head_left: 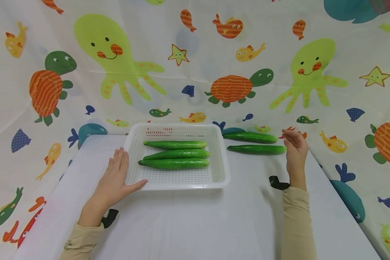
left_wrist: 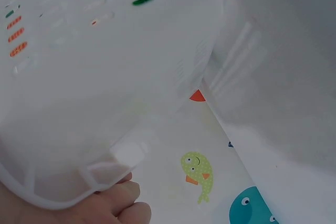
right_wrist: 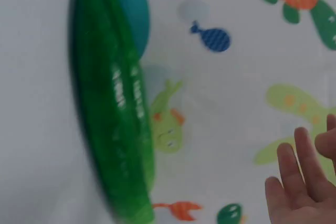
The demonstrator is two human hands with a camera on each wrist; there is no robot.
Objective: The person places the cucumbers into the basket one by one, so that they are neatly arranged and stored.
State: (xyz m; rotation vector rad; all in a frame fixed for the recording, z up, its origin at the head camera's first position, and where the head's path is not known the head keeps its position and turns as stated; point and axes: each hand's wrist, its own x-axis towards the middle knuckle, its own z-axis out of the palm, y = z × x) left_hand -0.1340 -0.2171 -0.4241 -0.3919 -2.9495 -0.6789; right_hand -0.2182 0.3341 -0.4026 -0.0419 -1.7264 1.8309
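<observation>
A white plastic basket (head_left: 182,186) with slotted walls holds three cucumbers (head_left: 173,164) lying side by side. My left hand (head_left: 115,180) rests against its left end, thumb along the front rim and fingers spread up the side. In the left wrist view, fingers (left_wrist: 121,203) show beneath the basket's rim (left_wrist: 52,203). To the right of the basket, two more cucumbers (head_left: 256,149) lie on the table, one behind the other. Near their right ends my right hand (head_left: 295,144) is raised, fingers loosely bent and holding nothing; the right wrist view shows these fingers (right_wrist: 294,174) apart from the cucumbers (right_wrist: 113,108).
The white table (head_left: 188,224) stretches in front of the basket. Behind it hangs a white cloth (head_left: 188,47) printed with octopuses, turtles and fish. A dark strap (head_left: 277,183) sits at the right wrist, another (head_left: 110,217) at the left.
</observation>
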